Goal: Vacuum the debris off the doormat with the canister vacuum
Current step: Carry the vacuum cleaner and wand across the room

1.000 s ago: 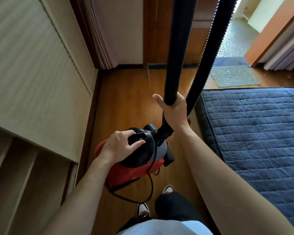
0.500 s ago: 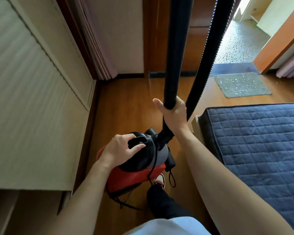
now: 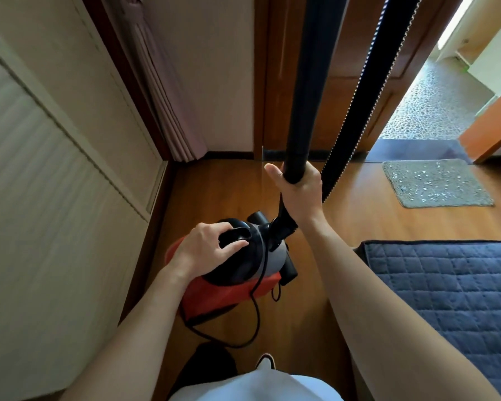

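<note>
Left hand (image 3: 207,250): curled around the black top handle of the red-and-black canister vacuum (image 3: 232,273), frame centre.
Right hand (image 3: 297,191): clamped around the black rigid wand (image 3: 310,82).
Grey debris-speckled doormat (image 3: 434,183): laid right of centre.

canister vacuum (image 3: 214,293): left of quilt (image 3: 446,299) | doormat (image 3: 434,183): beyond quilt

The grey rectangular doormat (image 3: 434,183) strewn with pale debris (image 3: 425,185) now sits closer and larger, and the dark blue quilted mattress (image 3: 446,299) drops toward the lower right corner. Beneath the red and black canister vacuum (image 3: 232,287), the thin black cord (image 3: 255,314) now hangs in a longer loop.
</note>
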The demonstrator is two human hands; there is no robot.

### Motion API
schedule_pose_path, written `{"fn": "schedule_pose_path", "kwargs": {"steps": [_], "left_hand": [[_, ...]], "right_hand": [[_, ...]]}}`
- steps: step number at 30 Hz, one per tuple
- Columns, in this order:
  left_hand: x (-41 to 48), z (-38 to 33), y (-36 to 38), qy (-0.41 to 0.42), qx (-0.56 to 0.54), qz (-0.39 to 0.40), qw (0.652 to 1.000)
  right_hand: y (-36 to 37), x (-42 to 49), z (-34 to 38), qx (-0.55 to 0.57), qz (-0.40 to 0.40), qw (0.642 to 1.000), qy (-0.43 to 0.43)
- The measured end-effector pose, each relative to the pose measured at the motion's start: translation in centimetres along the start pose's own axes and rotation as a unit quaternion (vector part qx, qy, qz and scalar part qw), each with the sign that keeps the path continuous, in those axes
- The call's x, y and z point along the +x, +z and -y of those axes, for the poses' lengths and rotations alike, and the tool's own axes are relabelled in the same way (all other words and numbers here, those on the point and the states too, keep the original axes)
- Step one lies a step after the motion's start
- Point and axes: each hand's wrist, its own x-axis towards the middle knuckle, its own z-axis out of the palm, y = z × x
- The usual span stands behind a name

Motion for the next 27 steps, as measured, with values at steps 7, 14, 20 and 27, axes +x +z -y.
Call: {"fn": "schedule_pose_path", "kwargs": {"steps": [7,14,20,27], "left_hand": [[9.0,1.9,-1.0,0.009,-0.009,0.001,1.0],[21.0,5.7,-1.8,0.034,-0.016,0.037,0.999],[31.5,9.2,-3.3,0.067,0.012,0.075,0.995],[41.5,9.8,-4.8,0.115,0.036,0.084,0.989]], "right_hand": [[1.8,8.2,-2.1,-0.003,-0.013,1.0,0.013],[4.8,18.0,-5.3,-0.026,-0.039,0.998,0.037],[7.2,27.3,-7.0,-0.052,-0.076,0.995,0.05],[7.9,35.0,-8.6,-0.067,-0.119,0.989,0.063]]}}
